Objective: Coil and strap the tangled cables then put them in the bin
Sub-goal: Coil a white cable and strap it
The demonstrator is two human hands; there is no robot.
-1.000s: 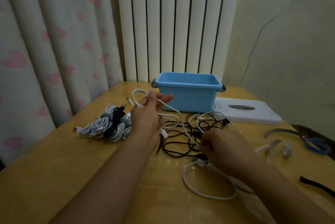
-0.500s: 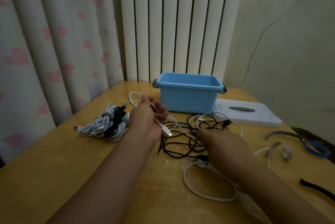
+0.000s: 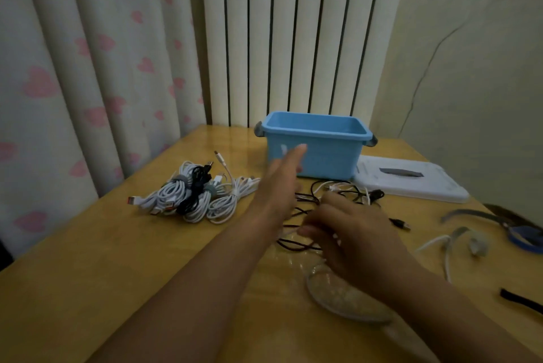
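Note:
The blue bin [image 3: 323, 160] stands open at the back of the wooden table [image 3: 88, 260]. My left hand [image 3: 279, 183] reaches forward in front of the bin with its fingers straight; it is blurred. A loose white cable [image 3: 235, 186] lies just left of that hand, beside several coiled, strapped cables [image 3: 182, 198]. A black cable tangle [image 3: 346, 192] lies between my hands. Hovering over it, my right hand [image 3: 352, 233] has curled fingers that seem to pinch a white cable at its tips. A white loop [image 3: 323, 298] runs under that wrist.
A white lid [image 3: 411, 183] lies to the right of the bin. Grey and blue straps [image 3: 470, 215], a black strap [image 3: 523, 301] and another white cable [image 3: 446, 248] lie at the right edge. Curtains and a radiator stand behind the table.
My left hand has let go of the white cable, which now lies by the coiled bundles, and has stretched forward toward the bin. My right hand lifted slightly over the tangle.

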